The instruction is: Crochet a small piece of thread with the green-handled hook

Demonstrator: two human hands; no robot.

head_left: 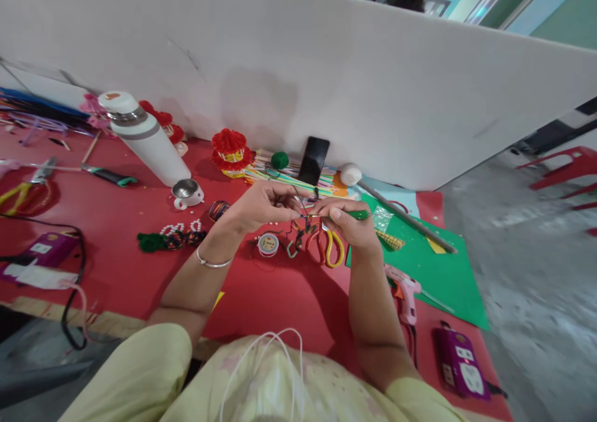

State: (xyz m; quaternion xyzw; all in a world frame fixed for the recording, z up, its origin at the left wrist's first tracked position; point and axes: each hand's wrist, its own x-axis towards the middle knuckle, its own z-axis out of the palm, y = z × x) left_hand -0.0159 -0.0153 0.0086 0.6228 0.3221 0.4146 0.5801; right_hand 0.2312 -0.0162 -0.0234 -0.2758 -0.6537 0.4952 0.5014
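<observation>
My right hand (346,221) is closed around a crochet hook with a green handle (358,214), its metal shaft pointing left. Facing it, my left hand (268,206) pinches dark multicoloured yarn work (306,223), which hangs between the hands at the hook's tip. Just below the hands lie scissors (334,248) with red and yellow handles. A round white spool (268,244) sits on the red table cover, left of the scissors. Near my left wrist is a ball of multicoloured yarn (218,210), partly hidden.
Along the white partition (373,86) stand a white bottle (152,145), a red fringed item (231,151) and a black phone (314,160). A metal cup (187,192) is at left. To the right are a green sheet (448,285), pink glue gun (407,291) and purple power box (462,361).
</observation>
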